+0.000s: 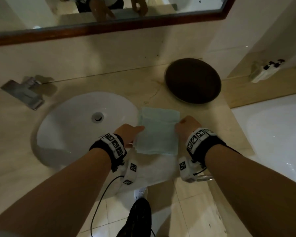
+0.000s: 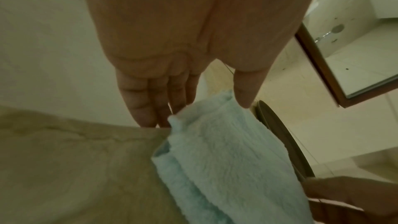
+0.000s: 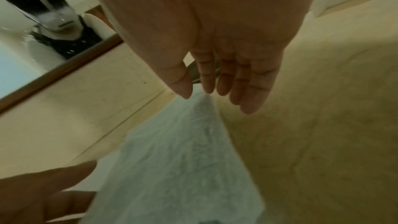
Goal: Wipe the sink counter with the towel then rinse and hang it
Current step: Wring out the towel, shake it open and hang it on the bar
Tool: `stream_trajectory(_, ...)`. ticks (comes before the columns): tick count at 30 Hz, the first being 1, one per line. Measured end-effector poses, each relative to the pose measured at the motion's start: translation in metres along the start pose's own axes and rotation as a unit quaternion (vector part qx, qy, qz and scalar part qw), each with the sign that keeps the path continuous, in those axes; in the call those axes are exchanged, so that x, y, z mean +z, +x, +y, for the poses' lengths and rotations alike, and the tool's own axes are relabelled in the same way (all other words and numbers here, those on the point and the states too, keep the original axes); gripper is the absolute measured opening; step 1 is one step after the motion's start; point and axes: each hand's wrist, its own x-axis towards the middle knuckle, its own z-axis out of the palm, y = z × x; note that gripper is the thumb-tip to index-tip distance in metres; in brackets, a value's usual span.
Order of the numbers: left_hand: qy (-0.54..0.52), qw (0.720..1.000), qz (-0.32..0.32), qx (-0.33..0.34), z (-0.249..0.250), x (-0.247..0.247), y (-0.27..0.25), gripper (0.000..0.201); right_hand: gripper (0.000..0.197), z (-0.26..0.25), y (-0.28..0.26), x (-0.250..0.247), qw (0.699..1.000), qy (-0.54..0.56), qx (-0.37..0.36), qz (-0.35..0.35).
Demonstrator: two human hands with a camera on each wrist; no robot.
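Note:
A light blue folded towel [image 1: 158, 132] lies flat on the beige sink counter [image 1: 154, 89], just right of the white basin [image 1: 67, 132]. My left hand [image 1: 131, 134] is at the towel's left edge, its thumb lying over the cloth. In the left wrist view the fingers [image 2: 148, 108] are straight beside the towel [image 2: 226, 159] and the thumb hovers above its corner. My right hand [image 1: 186, 125] is at the towel's right edge. In the right wrist view its straight fingers [image 3: 237, 88] and thumb point down at the far corner of the towel [image 3: 178, 159]. Neither hand grips the cloth.
A chrome faucet [image 1: 24, 93] stands behind the basin at the left. A dark brown round dish [image 1: 192, 81] sits on the counter beyond the towel. A white bathtub [image 1: 272, 134] borders the counter on the right. A wood-framed mirror [image 1: 109, 26] hangs on the back wall.

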Motion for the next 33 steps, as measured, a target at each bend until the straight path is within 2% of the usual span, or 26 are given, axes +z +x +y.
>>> stream_trajectory(4,0.123,0.991,0.038,0.040,0.007,0.009,0.008,0.042,0.048,0.010,0.006,0.005,0.994,0.070,0.052,-0.058)
stream_trajectory(6,0.150,0.987,0.038,0.050,0.011,0.012,0.008,0.039,0.057,0.008,0.006,0.008,0.987,0.115,0.072,-0.088)
stream_trajectory(8,0.118,0.992,0.011,0.038,0.016,0.013,0.008,0.039,0.053,0.004,0.004,0.007,0.980,0.146,0.089,-0.101)
stream_trajectory(11,-0.002,0.998,-0.064,0.011,0.027,0.010,0.009,0.066,0.041,-0.006,0.003,-0.001,0.965,0.210,0.099,-0.124)
stream_trajectory(12,-0.055,0.994,-0.094,0.007,0.034,0.008,0.006,0.065,0.044,-0.010,0.002,-0.006,0.962,0.222,0.094,-0.124)
stream_trajectory(14,-0.134,0.981,-0.143,0.015,0.047,0.007,0.000,0.052,0.062,-0.013,0.007,-0.015,0.957,0.255,0.076,-0.115)
stream_trajectory(15,-0.161,0.973,-0.166,0.023,0.053,0.007,0.001,0.053,0.064,-0.015,0.008,-0.022,0.949,0.284,0.068,-0.114)
stream_trajectory(17,-0.194,0.959,-0.203,0.041,0.063,0.008,0.002,0.058,0.043,-0.022,0.003,-0.037,0.929,0.348,0.060,-0.107)
stream_trajectory(18,-0.198,0.956,-0.210,0.051,0.070,0.010,0.002,0.060,0.039,-0.024,0.002,-0.044,0.921,0.370,0.057,-0.106)
stream_trajectory(22,-0.182,0.955,-0.223,0.070,0.096,0.019,0.004,0.079,0.061,-0.021,0.013,-0.069,0.912,0.397,0.030,-0.100)
stream_trajectory(24,-0.178,0.949,-0.245,0.083,0.106,0.026,0.006,0.072,0.063,-0.020,0.021,-0.080,0.905,0.413,0.024,-0.102)
stream_trajectory(29,-0.235,0.936,-0.249,0.079,0.128,0.046,0.005,0.052,0.047,-0.016,0.041,-0.101,0.898,0.427,0.012,-0.104)
stream_trajectory(33,-0.245,0.939,-0.229,0.081,0.144,0.065,0.017,0.058,0.062,-0.004,0.072,-0.114,0.908,0.411,0.016,-0.087)
